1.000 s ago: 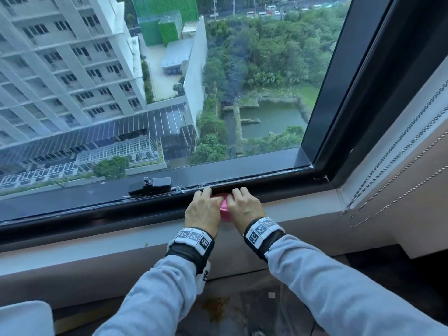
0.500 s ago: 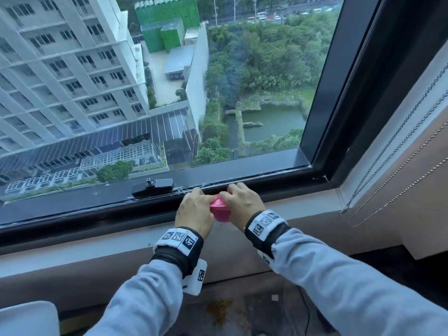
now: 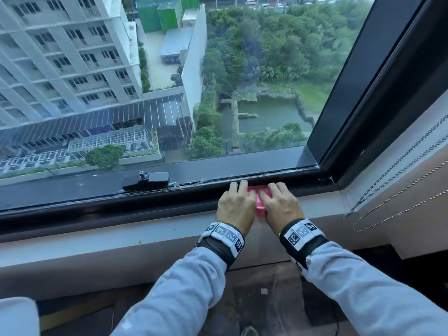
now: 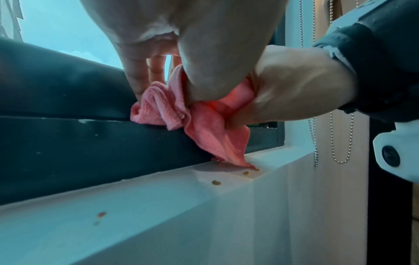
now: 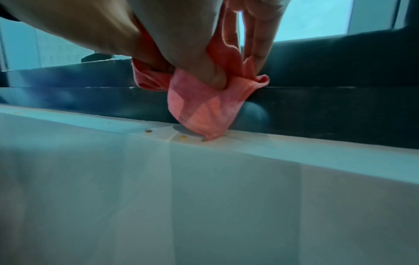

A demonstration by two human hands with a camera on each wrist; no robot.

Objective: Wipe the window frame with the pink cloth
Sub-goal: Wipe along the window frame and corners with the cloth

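Head view: both hands press a bunched pink cloth (image 3: 260, 201) onto the black window frame (image 3: 97, 202), the left hand (image 3: 236, 207) at the cloth's 9 o'clock, the right hand (image 3: 281, 207) at its 3 o'clock, knuckles nearly touching. Wrist views show each thumb and fingers pinching the cloth, its loose corner hanging to the white sill (image 4: 136, 206). A black latch (image 3: 145, 181) sits at the hands' 10 o'clock. Wristband markers carry no readable writing.
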